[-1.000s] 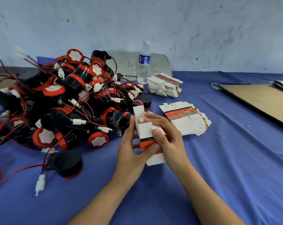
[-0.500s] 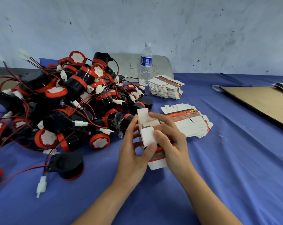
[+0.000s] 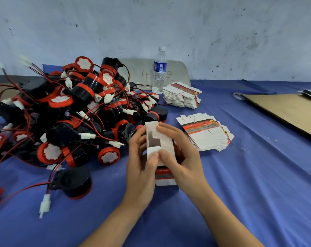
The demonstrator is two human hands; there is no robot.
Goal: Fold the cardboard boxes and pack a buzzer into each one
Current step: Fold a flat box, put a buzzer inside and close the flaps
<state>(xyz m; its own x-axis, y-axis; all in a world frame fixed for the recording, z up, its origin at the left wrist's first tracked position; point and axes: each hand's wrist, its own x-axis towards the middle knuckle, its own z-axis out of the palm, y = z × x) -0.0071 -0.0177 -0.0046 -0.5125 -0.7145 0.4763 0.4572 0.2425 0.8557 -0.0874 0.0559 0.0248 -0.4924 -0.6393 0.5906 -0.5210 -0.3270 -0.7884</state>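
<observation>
Both hands hold 1 small cardboard box [image 3: 167,139] just above the blue cloth [image 3: 240,184], in front of the person. The left hand [image 3: 142,168] wraps round its left side and the right hand [image 3: 183,163] wraps round its right side. The 2 thumbs [image 3: 152,160] press on a white flap at the near edge of the top. The top is partly open, and the inside is dark, so what is in it cannot be made out. A big pile of buzzers [image 3: 71,113] lies to the left, and 1 lone buzzer [image 3: 74,182] sits near the left arm. A fanned stack of flat boxes [image 3: 206,134] lies just right of the hands. Farther back stand a second stack [image 3: 183,95] and a water bottle [image 3: 159,70].
</observation>
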